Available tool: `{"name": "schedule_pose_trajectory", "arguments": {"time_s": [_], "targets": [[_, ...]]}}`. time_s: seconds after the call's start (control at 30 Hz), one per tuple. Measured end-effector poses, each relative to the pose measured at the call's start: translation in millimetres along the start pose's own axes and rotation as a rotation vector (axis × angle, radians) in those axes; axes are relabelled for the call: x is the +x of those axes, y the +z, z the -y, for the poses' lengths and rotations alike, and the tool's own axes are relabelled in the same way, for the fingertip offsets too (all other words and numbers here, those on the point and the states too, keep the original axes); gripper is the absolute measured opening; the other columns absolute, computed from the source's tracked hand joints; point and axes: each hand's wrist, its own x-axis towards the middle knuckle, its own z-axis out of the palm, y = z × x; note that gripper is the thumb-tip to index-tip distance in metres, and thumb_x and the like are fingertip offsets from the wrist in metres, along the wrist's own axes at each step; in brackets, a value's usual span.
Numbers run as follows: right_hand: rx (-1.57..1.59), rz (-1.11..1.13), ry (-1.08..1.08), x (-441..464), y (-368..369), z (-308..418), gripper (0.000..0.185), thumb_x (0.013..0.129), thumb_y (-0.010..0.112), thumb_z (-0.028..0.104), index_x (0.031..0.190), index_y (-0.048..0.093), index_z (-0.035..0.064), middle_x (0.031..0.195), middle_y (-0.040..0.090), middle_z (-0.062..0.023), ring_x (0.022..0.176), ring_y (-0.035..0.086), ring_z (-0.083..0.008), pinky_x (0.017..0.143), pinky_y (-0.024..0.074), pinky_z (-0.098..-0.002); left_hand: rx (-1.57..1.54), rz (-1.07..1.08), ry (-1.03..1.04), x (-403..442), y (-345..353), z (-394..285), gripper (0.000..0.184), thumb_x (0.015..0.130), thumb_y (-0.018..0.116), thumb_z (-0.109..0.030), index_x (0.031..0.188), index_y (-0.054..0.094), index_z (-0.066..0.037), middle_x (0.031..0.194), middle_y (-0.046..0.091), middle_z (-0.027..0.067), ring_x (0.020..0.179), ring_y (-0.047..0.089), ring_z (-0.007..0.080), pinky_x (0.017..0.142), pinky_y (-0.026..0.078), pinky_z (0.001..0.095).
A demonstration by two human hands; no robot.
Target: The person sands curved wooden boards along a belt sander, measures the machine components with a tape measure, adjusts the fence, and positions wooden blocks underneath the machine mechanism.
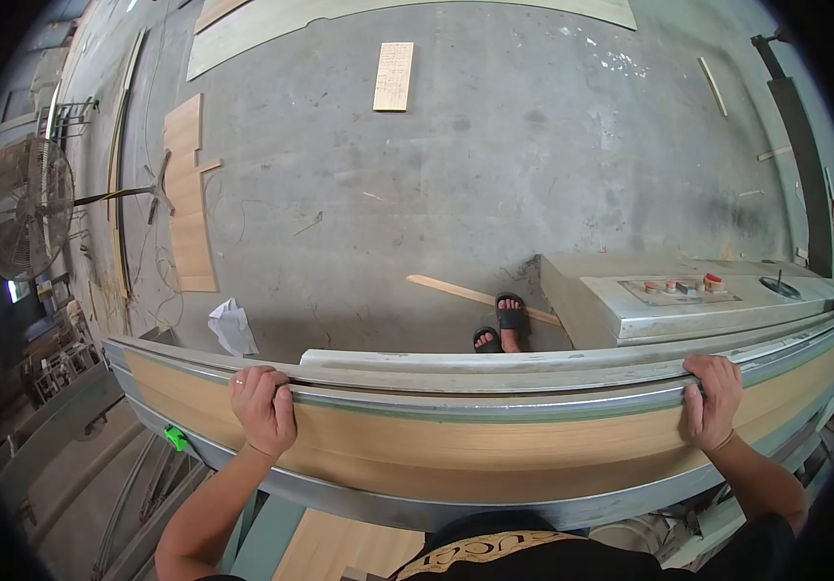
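Note:
My left hand (264, 412) is curled over the long metal rail (494, 399), fingers on its far side and thumb on the near side. Well to the right, my right hand (714, 402) holds the same rail in a similar grip. Between my forearms and the rail runs a long pale wood panel (514, 450), its surface passing beneath both hands. A grey metal edge (388, 494) borders the panel on the side near my body. The undersides of my fingers are hidden.
A control box (601, 300) with buttons and a handwheel stands at right. Beyond the rail, sandalled feet (509, 315) are beside a wood strip (455, 288). Leftward are a white cloth (232, 327), a cut board (187, 208) and a standing fan (30, 208).

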Motion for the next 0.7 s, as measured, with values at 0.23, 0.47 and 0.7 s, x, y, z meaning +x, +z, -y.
{"name": "schedule_pose_trajectory", "arguments": {"time_s": [0.23, 0.47, 0.7], "targets": [[0.001, -0.003, -0.006, -0.2, 1.1, -0.9, 0.031, 0.094, 0.051, 0.027, 0.103, 0.063, 0.0006, 0.103, 0.066, -0.0179, 0.091, 0.060, -0.0358, 0.082, 0.0399, -0.0437, 0.006, -0.005, 0.002, -0.8, 0.9, 0.7, 0.020, 0.092, 0.052, -0.020, 0.090, 0.061, -0.003, 0.091, 0.061, 0.0150, 0.087, 0.056, 0.0343, 0.082, 0.038, 0.0442], [0.002, 0.002, 0.001, -1.2, 0.1, -1.1, 0.027, 0.089, 0.056, 0.023, 0.104, 0.064, 0.0017, 0.104, 0.068, -0.0164, 0.092, 0.061, -0.0350, 0.083, 0.0410, -0.0430, 0.005, -0.003, 0.000, -0.8, 0.3, 0.0, 0.018, 0.091, 0.052, -0.018, 0.089, 0.061, -0.003, 0.091, 0.061, 0.0147, 0.087, 0.056, 0.0341, 0.082, 0.038, 0.0441], [-0.003, -0.009, -0.007, -0.7, 1.3, -0.9, 0.029, 0.093, 0.051, 0.026, 0.103, 0.063, 0.0008, 0.102, 0.067, -0.0177, 0.091, 0.060, -0.0353, 0.082, 0.0399, -0.0432, 0.012, -0.002, 0.006, -0.4, 0.7, 0.3, 0.018, 0.091, 0.052, -0.018, 0.089, 0.062, -0.003, 0.091, 0.061, 0.0147, 0.086, 0.055, 0.0340, 0.082, 0.038, 0.0437]]}}
